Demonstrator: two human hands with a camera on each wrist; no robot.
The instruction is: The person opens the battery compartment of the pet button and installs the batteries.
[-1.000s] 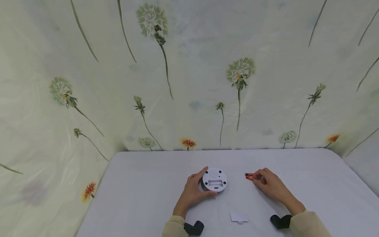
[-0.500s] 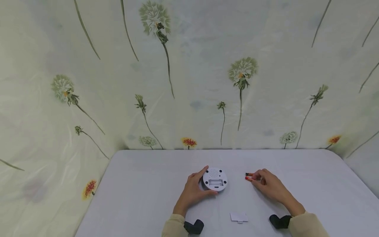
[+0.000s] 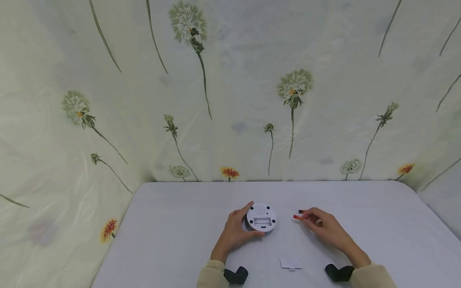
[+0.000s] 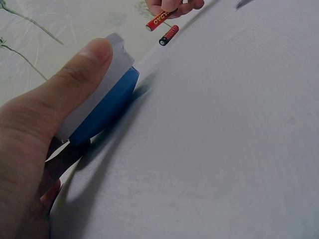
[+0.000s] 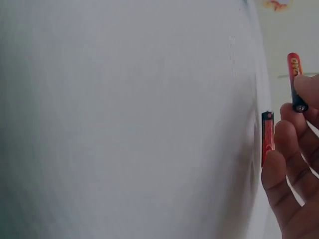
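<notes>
My left hand (image 3: 235,231) grips a round white device (image 3: 260,212) by its side, thumb at the near edge and fingers at the far edge. Its underside faces up, with a speaker grille, dark feet and an uncovered battery slot. In the left wrist view the device (image 4: 99,99) shows a blue lower part. My right hand (image 3: 325,226) pinches a red and black battery (image 5: 294,82) between thumb and fingers, raised off the table. A second battery (image 5: 267,137) lies on the table just beneath, partly behind the fingers; in the head view only its dark end (image 3: 301,211) shows.
A small white battery cover (image 3: 290,263) with a tab lies on the white table (image 3: 173,232), in front of the hands. Black wrist-camera mounts (image 3: 235,276) stick out by both sleeves. A flower-printed curtain (image 3: 230,100) stands behind the table's far edge.
My right hand has separated one battery from the other and lifted it, shifting it slightly left toward the device. The second battery stays put. The left hand and device have not moved.
</notes>
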